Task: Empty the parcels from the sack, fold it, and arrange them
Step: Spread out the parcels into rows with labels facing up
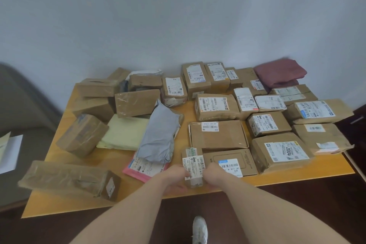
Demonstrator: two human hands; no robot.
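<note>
While both my left hand (176,173) and right hand (213,172) pinch the small parcel (193,164), I should set it squarely just left of the near flat box (230,162).

Feed on my end is pretty dim and flat, with soft even light and a cool bluish cast on the wall (178,16). No hard shadows, just faint dark edges under the parcels on the tabletop (118,200). Clear tape on the brown boxes (136,103) left of the tabletop's middle throws a dull sheen. The whole thing is soft, labels mostly unreadable. Left of the tabletop the chair (23,105) is smeared with blur, and the tabletop's edges bow from the wide lens.
</note>
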